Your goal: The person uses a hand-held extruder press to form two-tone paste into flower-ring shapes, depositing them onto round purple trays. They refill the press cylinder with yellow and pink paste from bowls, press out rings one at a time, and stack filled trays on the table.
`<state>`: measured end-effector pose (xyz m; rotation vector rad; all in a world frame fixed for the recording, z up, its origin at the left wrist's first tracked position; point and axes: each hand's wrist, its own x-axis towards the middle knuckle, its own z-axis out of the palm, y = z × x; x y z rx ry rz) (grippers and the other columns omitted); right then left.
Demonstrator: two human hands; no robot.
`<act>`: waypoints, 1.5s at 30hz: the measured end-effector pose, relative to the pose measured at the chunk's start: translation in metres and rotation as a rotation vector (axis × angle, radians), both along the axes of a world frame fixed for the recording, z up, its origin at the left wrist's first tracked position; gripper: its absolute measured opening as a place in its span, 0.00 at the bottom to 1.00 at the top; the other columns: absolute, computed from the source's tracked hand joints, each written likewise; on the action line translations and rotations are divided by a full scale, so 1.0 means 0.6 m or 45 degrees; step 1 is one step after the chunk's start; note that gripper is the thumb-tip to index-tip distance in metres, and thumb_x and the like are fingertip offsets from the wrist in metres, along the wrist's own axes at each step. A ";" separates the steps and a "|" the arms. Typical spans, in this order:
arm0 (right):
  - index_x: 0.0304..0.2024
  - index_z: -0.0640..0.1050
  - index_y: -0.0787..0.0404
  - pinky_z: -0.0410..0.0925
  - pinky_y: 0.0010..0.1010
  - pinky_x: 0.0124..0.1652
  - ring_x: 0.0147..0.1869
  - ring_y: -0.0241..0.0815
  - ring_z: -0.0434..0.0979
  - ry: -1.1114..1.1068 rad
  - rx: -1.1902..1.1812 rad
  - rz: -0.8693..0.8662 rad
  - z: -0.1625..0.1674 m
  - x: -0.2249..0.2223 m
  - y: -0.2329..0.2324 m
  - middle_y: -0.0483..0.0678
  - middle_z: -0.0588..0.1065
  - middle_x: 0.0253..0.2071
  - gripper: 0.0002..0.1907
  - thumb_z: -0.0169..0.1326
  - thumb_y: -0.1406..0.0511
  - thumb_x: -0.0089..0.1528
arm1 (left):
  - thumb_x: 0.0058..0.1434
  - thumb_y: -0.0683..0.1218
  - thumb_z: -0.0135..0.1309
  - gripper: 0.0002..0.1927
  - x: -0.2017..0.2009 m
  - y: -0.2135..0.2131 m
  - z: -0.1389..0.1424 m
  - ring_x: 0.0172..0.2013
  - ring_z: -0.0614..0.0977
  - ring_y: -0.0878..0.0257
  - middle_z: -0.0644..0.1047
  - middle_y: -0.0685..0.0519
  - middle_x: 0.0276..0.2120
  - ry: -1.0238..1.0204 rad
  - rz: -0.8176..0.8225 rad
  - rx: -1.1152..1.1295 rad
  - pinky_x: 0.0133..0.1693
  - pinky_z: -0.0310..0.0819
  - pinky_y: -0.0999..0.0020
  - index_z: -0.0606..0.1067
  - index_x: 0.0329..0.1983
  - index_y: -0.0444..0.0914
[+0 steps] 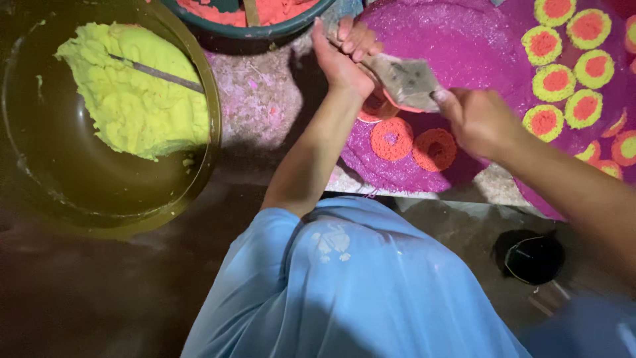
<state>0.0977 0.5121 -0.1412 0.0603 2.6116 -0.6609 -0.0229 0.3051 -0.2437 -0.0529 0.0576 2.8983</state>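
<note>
Fingers point(350, 36) of the left hand point(341, 56) curl around the far end of a grey, flat, cloth-like piping bag point(405, 79); the right hand point(474, 119) grips its near-right end, thumb pressed on top. Both hands are closed on the bag, apparently squeezing it between them, and it hangs just above the magenta mat.

Nearest: pale blue garment point(344, 285) covering the person's lap, with a small white printed motif; it fills the lower centre.

Near right: small black round container point(530, 255) on the dark floor, well apart from the hands.

Left: wide olive-green round basin point(26, 166) holding a mound of yellow-green paste point(129, 93), with a thin metal rod point(156, 71) lying across the paste, probably kept within reach for refilling.

Centre: two orange paste rings point(412, 142) side by side on a magenta textured round mat point(464, 40), directly beneath the bag, near the mat's near edge. A third orange shape under the bag is partly hidden.

Right and far right: rows of yellow-green discs with orange centres point(563, 73) set out close together on the mat, likely spaced so that none touch.

Far centre: dark green round bowl point(265, 30) of orange paste, cut off by the frame's top edge, just beyond the left hand.
</note>
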 end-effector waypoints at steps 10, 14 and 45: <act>0.30 0.72 0.64 0.59 0.36 0.27 0.25 0.41 0.67 0.386 -0.452 -0.221 -0.012 0.096 0.127 0.50 0.67 0.21 0.39 0.26 0.42 0.75 | 0.58 0.55 0.67 0.48 0.050 -0.107 0.014 0.65 0.71 0.49 0.69 0.43 0.64 1.026 -0.251 -1.980 0.66 0.64 0.51 0.54 0.75 0.39; 0.34 0.68 0.63 0.56 0.34 0.27 0.26 0.39 0.62 0.431 -0.994 -0.544 -0.078 0.151 0.122 0.49 0.66 0.21 0.38 0.29 0.38 0.75 | 0.44 0.51 0.74 0.63 0.093 -0.124 0.012 0.66 0.64 0.45 0.66 0.40 0.66 1.484 -0.204 -2.497 0.64 0.54 0.46 0.47 0.77 0.41; 0.33 0.71 0.60 0.65 0.45 0.30 0.33 0.56 0.75 0.531 -0.756 1.436 0.300 0.024 -0.188 0.50 0.71 0.28 0.24 0.52 0.46 0.64 | 0.71 0.52 0.52 0.12 0.249 -0.285 0.454 0.31 0.80 0.63 0.76 0.48 0.28 1.074 -1.414 -1.615 0.32 0.74 0.63 0.77 0.40 0.41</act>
